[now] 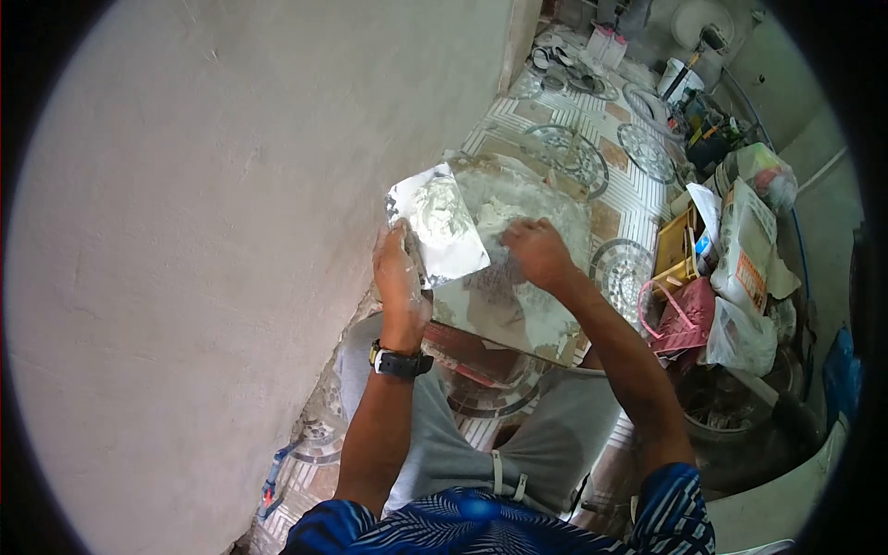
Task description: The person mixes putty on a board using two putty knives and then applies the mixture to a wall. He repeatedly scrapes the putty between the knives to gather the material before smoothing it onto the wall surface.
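Observation:
My left hand [396,268] grips the lower left edge of a flat white board [458,258], which is tilted and bears a mound of white paste [440,209]. To its right, my right hand [536,248] is over a dusty, paste-smeared slab [555,319], beside a lump of whitish material [497,215]. The fingers of my right hand are curled and point down; what they hold, if anything, is hidden. A dark watch is on my left wrist.
A bare plastered wall [203,231] rises on the left. Along the right stand a pink basket [683,316], a yellow crate [677,242], a white sack [746,242], plastic bags and a white bucket [682,81]. The floor [518,116] is patterned tile.

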Motion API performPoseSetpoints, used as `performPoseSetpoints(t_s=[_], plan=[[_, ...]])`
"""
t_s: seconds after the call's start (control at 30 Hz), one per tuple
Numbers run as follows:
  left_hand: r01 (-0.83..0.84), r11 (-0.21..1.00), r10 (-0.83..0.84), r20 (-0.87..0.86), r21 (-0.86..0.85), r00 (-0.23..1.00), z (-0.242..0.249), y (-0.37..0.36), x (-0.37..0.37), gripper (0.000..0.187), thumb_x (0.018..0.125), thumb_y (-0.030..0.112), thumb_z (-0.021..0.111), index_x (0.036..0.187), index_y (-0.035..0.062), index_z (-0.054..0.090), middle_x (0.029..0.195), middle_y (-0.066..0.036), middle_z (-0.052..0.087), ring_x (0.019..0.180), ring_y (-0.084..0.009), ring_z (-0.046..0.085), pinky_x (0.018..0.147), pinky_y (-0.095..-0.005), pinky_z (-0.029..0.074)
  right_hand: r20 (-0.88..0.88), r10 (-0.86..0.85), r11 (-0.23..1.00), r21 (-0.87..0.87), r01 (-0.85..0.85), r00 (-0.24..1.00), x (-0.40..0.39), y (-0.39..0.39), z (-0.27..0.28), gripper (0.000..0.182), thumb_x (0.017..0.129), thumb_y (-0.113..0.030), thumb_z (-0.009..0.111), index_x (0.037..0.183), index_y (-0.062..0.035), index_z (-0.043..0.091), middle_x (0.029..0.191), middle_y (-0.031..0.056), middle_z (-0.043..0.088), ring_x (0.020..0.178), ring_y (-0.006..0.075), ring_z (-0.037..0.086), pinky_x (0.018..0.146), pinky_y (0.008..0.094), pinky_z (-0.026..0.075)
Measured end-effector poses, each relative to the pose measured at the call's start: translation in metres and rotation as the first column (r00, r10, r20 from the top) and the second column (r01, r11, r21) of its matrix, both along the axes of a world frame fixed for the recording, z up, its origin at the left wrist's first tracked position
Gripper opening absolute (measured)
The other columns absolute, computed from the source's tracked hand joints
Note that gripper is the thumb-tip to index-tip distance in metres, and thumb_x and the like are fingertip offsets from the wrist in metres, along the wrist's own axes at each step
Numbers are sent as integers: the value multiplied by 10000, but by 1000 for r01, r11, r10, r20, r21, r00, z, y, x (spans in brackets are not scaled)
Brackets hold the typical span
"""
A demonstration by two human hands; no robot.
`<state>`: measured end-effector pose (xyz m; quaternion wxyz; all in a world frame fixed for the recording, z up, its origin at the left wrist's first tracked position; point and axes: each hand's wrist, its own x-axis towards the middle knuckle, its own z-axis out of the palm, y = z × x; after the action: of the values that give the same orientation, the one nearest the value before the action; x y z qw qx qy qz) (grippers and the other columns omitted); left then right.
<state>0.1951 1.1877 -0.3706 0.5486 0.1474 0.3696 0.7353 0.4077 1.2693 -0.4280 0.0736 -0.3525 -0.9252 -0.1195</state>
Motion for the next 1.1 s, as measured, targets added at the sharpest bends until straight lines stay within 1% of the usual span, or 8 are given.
performPoseSetpoints(t_s=[0.23,0.43,0.6,0.77,0.9,0.97,1.03,1.1], plan=[[5,1000,-5,36,12,999,-6,6,1,298,983,191,458,1200,3,538,1116,-85,618,984,-195,630,837,-328,522,76,226,949,-241,-202,971,12,2,14,159,746,-146,630,896,-97,652,943,78,642,895,265,658,776,412,500],[-9,999,9,11,40,1000,-14,13,-2,290,987,206,459,1190,13,535,1109,-75,619,985,-189,637,831,-327,531,65,197,801,-586,-123,978,32,1,49,218,791,-153,652,965,-22,650,807,182,639,838,372,646,728,454,507],[1,1000,-2,51,18,999,-13,9,-4,284,988,210,459,1185,22,540,1099,-67,629,958,-182,651,812,-335,550,-281,-300,750,-661,42,912,47,-24,101,276,902,-248,628,861,21,584,684,156,565,637,289,531,625,400,430],[93,994,-88,84,-58,993,-4,5,1,309,989,206,435,1198,8,545,1119,-85,649,999,-199,660,858,-351,556,-642,-587,748,-663,27,494,28,-66,129,323,957,-278,594,796,1,572,612,66,498,557,193,420,559,345,373],[229,972,-217,180,-46,959,0,2,9,352,991,200,401,1256,2,521,1164,-111,637,1017,-215,657,874,-344,545,-819,-231,959,-282,-17,525,7,-86,126,319,924,-73,567,1234,-1,560,1028,152,655,938,237,626,844,341,479],[293,954,-273,228,-59,934,0,-2,14,349,989,195,397,1250,2,525,1152,-111,642,1014,-215,658,872,-349,548,-806,79,986,-24,-165,587,-2,-86,127,415,878,5,565,1291,-11,534,1222,181,622,1139,300,604,984,385,458],[357,932,-327,280,-61,902,4,-9,22,338,983,193,411,1232,4,539,1128,-105,649,991,-212,661,856,-353,554,-775,180,958,-3,-288,605,-5,-91,129,461,835,21,570,1293,-26,540,1306,191,573,1240,345,532,1042,440,415],[326,941,-327,-3,88,945,2,-20,32,326,980,188,420,1221,11,552,1117,-100,651,973,-209,659,854,-346,549,-731,254,928,-1,-373,634,-4,-95,121,488,800,38,573,1282,-34,557,1356,192,542,1291,364,500,1059,489,408]])
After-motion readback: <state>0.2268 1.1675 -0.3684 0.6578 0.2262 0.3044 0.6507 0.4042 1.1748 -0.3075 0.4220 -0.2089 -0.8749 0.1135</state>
